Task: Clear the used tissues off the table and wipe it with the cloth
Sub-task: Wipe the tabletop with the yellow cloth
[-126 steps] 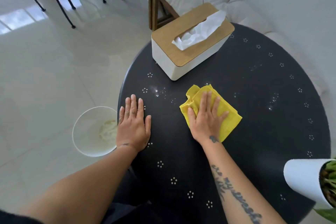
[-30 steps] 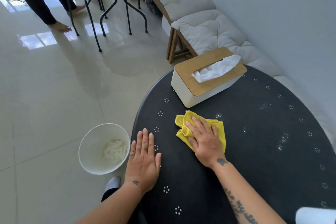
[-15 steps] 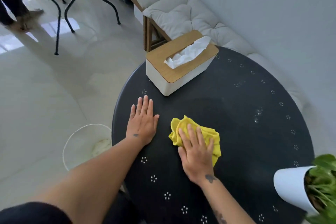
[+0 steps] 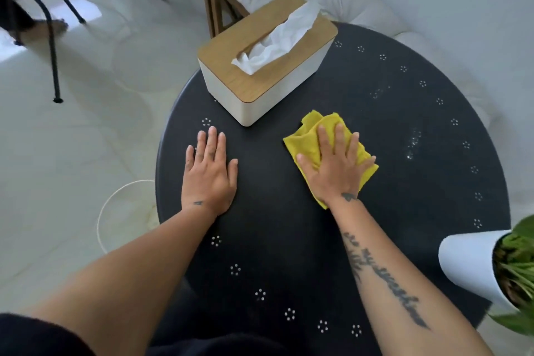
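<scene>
The yellow cloth (image 4: 310, 136) is pressed flat against the round black table (image 4: 404, 182) under the right hand (image 4: 335, 166), a little right of the table's middle. The palm and spread fingers are laid over the cloth's centre; nothing is gripped, the hand being fully open and flat. Bunched folds of the cloth are seen beyond the fingertips toward the table's far edge, and its corners stick out past the thumb on the left and the little finger on the right, with a strip also showing beside the wrist.

The left hand (image 4: 209, 170) is laid open, palm down, on the bare tabletop near the left edge, well apart from the cloth and holding nothing.

A tissue box (image 4: 260, 87) with a wooden lid is stood at the far left edge, just beyond both hands. A white bin (image 4: 115, 211) is seen on the floor by the left edge, partly hidden by the table. A potted plant (image 4: 474, 263) is placed at the near right edge.
</scene>
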